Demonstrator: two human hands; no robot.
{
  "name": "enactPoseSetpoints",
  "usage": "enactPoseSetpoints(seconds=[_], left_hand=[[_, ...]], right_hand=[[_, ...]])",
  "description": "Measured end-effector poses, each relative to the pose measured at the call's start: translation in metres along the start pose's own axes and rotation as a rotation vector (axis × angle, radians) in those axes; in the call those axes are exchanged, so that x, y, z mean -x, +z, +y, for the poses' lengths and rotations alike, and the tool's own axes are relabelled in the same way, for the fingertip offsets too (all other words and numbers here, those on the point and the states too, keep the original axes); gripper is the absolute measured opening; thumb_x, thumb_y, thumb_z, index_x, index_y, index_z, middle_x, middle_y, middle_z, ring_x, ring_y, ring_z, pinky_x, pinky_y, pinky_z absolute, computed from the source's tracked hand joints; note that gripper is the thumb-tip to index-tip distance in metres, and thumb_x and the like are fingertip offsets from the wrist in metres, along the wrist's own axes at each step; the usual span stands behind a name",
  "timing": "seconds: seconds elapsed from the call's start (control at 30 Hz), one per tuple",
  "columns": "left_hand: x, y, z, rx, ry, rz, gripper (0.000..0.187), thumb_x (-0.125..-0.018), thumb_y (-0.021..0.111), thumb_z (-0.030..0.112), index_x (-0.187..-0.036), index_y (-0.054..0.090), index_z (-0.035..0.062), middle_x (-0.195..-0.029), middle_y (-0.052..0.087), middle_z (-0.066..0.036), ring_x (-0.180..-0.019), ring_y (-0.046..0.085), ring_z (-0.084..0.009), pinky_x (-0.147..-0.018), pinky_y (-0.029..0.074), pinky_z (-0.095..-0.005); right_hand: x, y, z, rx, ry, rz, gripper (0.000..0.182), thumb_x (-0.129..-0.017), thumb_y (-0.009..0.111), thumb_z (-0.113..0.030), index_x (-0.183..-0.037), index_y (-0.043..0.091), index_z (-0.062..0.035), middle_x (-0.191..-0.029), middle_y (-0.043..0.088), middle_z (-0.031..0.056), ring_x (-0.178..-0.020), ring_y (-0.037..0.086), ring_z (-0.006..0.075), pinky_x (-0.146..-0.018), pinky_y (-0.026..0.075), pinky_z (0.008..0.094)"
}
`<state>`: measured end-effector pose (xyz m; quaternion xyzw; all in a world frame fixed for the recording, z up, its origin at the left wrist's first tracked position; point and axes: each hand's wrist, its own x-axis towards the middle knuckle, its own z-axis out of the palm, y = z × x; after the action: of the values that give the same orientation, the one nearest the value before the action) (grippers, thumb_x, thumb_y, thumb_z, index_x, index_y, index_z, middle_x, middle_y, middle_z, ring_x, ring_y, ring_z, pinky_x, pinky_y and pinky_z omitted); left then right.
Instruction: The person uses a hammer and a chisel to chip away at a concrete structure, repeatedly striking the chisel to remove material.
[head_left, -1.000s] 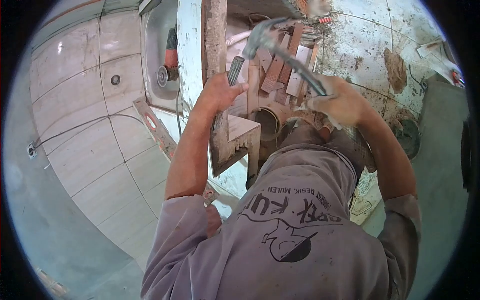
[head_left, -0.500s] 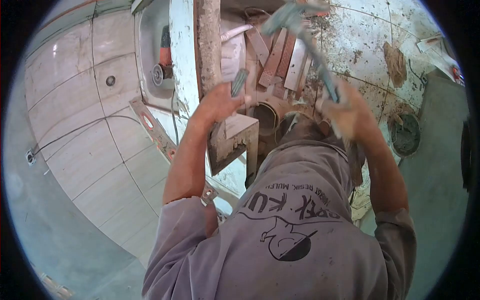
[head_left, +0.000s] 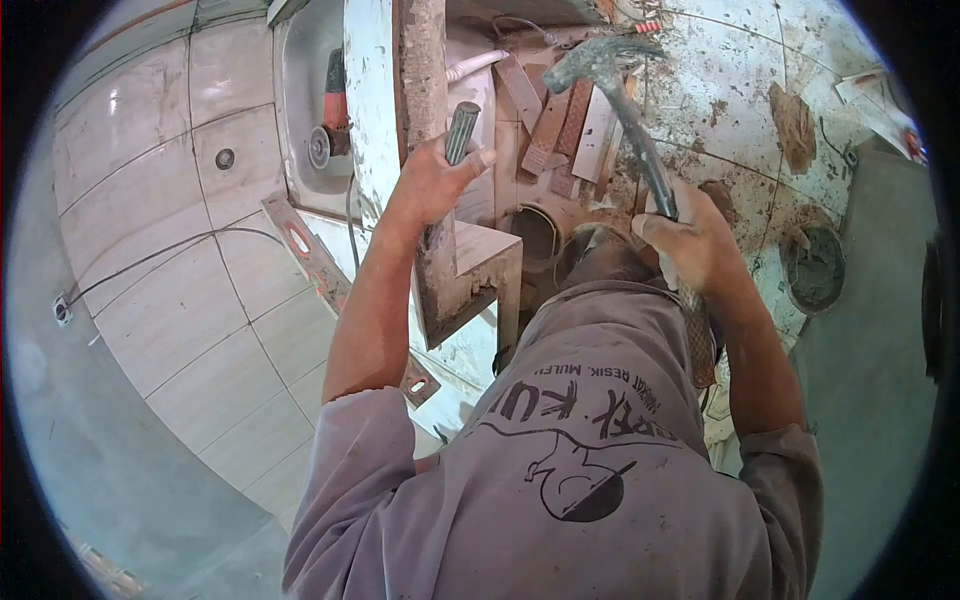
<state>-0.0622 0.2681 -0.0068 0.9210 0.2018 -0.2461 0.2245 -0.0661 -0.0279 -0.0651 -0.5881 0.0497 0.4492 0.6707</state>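
My left hand (head_left: 436, 182) is wrapped round a ridged rod, likely a chisel (head_left: 461, 133), whose upper end sticks up above my fist. Its lower part runs down to the raw edge of a tiled ledge (head_left: 482, 248). On the right, my right hand (head_left: 690, 232) grips the dark handle of a claw hammer (head_left: 632, 112). The hammer's head is raised, up and to the right of the rod, and the two do not touch.
Tile strips (head_left: 552, 125) lie on the floor ahead. A bucket of grey mortar (head_left: 814, 266) stands at the right. On the left, an angle grinder (head_left: 331, 115) rests in a basin (head_left: 298, 60), with a spirit level (head_left: 312, 258) beside it.
The hammer was blurred by motion before and now shows sharply, its head slightly lower and further right. My left hand and the rod have shifted slightly up and to the left.
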Motion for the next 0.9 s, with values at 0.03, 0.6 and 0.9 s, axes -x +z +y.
enactPoseSetpoints(seconds=[0.03, 0.6, 0.9], left_hand=[[0.000, 0.000, 0.001, -0.002, -0.010, 0.003, 0.045, -0.079, 0.067, 0.045, -0.081, 0.060, 0.0009, -0.062, 0.055, -0.007, -0.061, 0.052, -0.0171, -0.061, 0.044, -0.0345], [0.005, 0.016, 0.007, -0.119, 0.063, -0.119, 0.052, -0.077, 0.067, 0.050, -0.079, 0.061, -0.0011, -0.065, 0.056, -0.011, -0.061, 0.051, -0.0197, -0.063, 0.045, -0.0364], [0.005, 0.021, 0.001, -0.133, 0.147, -0.038, 0.048, -0.079, 0.066, 0.046, -0.076, 0.056, -0.0010, -0.062, 0.052, -0.008, -0.060, 0.048, -0.0178, -0.061, 0.042, -0.0358]], right_hand=[[0.000, -0.002, 0.000, -0.014, -0.007, 0.018, 0.024, -0.082, 0.058, -0.013, -0.100, 0.052, 0.0014, -0.064, 0.047, -0.0003, -0.048, 0.044, 0.0077, -0.042, 0.036, 0.0246], [0.021, -0.006, -0.006, -0.314, -0.141, 0.304, 0.011, -0.081, 0.058, -0.011, -0.078, 0.050, -0.0048, -0.063, 0.051, 0.0031, -0.046, 0.047, 0.0096, -0.040, 0.038, 0.0245], [0.025, -0.017, -0.002, 0.194, -0.177, 0.081, 0.015, -0.081, 0.057, -0.014, -0.084, 0.052, -0.0001, -0.072, 0.055, 0.0064, -0.052, 0.050, 0.0108, -0.041, 0.040, 0.0248]])
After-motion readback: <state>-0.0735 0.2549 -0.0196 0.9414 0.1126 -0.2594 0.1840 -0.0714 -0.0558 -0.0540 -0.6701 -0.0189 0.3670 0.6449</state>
